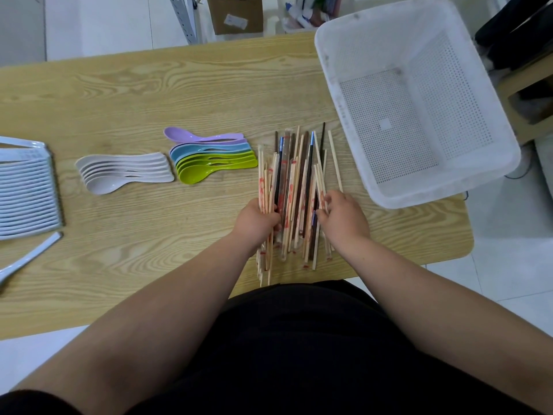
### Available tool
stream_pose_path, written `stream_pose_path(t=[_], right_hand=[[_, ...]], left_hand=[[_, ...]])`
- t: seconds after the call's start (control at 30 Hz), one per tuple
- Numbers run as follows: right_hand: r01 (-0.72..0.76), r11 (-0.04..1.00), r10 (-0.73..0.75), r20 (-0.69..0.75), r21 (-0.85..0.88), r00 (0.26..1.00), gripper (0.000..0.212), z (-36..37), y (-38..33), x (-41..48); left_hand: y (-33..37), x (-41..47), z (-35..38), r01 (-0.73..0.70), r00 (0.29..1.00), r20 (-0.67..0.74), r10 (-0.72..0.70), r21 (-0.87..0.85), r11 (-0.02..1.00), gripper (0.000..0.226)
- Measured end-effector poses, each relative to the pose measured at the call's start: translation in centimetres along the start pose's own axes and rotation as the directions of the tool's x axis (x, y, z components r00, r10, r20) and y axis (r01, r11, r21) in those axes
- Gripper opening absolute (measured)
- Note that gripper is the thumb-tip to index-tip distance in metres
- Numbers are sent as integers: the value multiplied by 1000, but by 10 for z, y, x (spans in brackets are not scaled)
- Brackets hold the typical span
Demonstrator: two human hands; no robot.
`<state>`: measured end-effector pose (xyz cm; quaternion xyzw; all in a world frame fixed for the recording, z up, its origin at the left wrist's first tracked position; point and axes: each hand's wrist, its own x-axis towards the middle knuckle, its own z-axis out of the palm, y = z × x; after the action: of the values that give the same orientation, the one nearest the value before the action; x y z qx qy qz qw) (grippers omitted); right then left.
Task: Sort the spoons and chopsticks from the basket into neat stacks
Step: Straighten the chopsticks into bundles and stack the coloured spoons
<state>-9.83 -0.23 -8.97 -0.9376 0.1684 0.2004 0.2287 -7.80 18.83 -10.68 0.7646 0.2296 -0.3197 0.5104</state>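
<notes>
Bamboo, dark-wood and blue-tipped chopsticks (294, 175), slender and straight, lie in a loose lengthwise pile at the near edge of the grained wooden table (134, 94). The left hand (258, 218) curls round a bundle on the pile's left side, and the right hand (344, 218) pinches a few pale sticks on its right. Beyond and leftward are the smooth plastic spoons in nested rows, with grey-white spoons (125, 170) beside purple, blue and green spoons (209, 158); far right, just beside the chopstick tips, stands a white perforated rectangular basket (368, 46).
</notes>
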Motion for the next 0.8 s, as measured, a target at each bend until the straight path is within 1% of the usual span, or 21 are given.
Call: stream_pose_path(t=[0.07,0.2,0.3,0.33,0.4,0.47,0.53,0.6,0.67,0.7,0.73,0.77,0.8], right_hand=[[-16,998,17,35,-55,999,32,-4,-6,2],[-60,991,69,74,-117,995,32,-11,-12,9],[-84,994,87,47,-67,995,15,-15,-7,5],[-68,997,68,30,-20,997,10,-16,-8,1],[-34,985,29,34,167,999,7,-16,-16,-9],[-33,926,-1,91,376,996,14,-14,-34,-16],[-48,878,-24,145,475,989,16,-7,-50,-19],[-84,821,-41,205,565,978,10,0,-59,-17],[-144,725,-59,270,674,961,12,1,-65,-15],[-155,710,-59,278,686,959,11,2,-64,-13],[-119,770,-51,246,627,968,10,2,-63,-10],[-52,877,-46,191,478,981,17,3,-60,-6],[2,957,-47,147,291,988,29,4,-56,-3]], left_hand=[[-1,0,-1,-4,1000,18,4,-16,1000,18],[0,-1,-4,27,1000,11,-25,-119,992,15],[-2,-4,-7,17,1000,3,-17,-178,984,18],[-2,-4,-8,1,1000,-3,-2,-184,983,18],[-1,-5,-9,-29,1000,0,29,-207,978,14],[4,-8,-8,-61,997,32,72,-249,967,17],[10,-11,-7,-76,993,63,97,-276,958,25],[13,-12,-10,-39,995,74,69,-354,935,24],[13,-10,-16,36,995,96,11,-472,881,18],[11,-7,-19,46,996,88,-4,-492,869,15],[9,-4,-21,36,999,49,-15,-460,887,11],[8,-2,-24,14,1000,-8,-19,-398,917,6],[6,-1,-26,7,997,-66,-31,-336,942,6]])
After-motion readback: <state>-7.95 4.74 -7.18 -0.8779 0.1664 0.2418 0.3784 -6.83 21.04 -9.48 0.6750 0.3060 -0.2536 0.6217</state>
